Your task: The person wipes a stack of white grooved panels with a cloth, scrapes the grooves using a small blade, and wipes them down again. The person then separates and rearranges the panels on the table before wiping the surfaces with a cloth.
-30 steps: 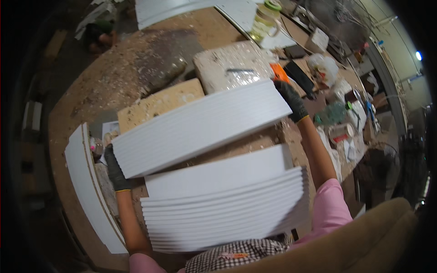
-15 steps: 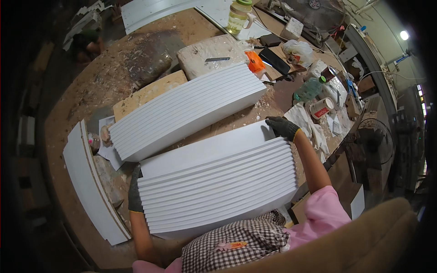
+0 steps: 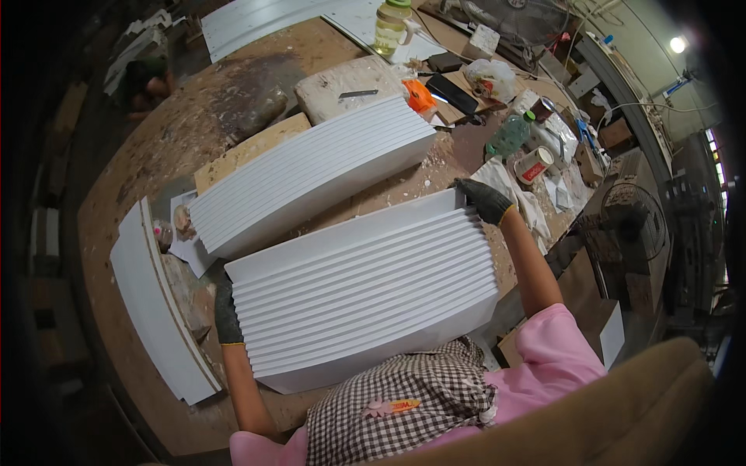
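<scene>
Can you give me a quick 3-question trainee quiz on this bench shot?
1. True or false: both hands wear dark gloves.
2. Where does the right hand sit on the near stack of white boards? A) far right corner B) middle of the top C) not touching
3. What lies just beyond the near stack?

Key:
1. True; the left hand is gloved too, at the stack's left end.
2. A
3. A second stack of white boards.
</scene>
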{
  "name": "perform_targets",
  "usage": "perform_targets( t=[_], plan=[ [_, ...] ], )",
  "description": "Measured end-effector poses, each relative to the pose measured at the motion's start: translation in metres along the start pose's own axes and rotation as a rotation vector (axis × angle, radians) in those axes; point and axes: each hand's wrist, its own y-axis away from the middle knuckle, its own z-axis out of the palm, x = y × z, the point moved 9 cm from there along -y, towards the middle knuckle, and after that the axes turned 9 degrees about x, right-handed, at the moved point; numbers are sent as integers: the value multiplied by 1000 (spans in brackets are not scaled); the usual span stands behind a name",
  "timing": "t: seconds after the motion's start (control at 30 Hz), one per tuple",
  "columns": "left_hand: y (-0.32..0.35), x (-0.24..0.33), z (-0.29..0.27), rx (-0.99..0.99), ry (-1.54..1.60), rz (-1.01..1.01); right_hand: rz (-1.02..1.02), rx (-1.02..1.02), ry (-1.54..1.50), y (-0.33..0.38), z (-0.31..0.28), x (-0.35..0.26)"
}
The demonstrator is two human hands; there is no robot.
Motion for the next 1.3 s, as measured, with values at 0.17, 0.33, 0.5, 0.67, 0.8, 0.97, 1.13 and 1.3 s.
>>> perform_targets(
  t=[0.17,0.33,0.5,0.67,0.8,0.97,1.13,1.3],
  plan=[
    [-2,-19,-14,27,-105,-68,1008,-12,-928,57,29,23],
    [9,-26,-50,-75,-73,-43,902,48,-918,70,33,-1],
    [58,-32,-55,-153,-58,19,349,310,-620,103,-7,-40],
    [115,-2,-17,-327,-356,367,289,317,-629,167,0,-38],
    [131,1,-8,-176,-203,349,-29,296,-334,178,-1,-65],
    [124,-32,-37,-122,-32,209,236,361,-941,186,26,-52],
    [115,-41,-50,-90,26,160,282,389,-640,175,26,-44],
    [96,-47,-55,-73,71,129,96,293,-762,138,27,-19]
  ],
)
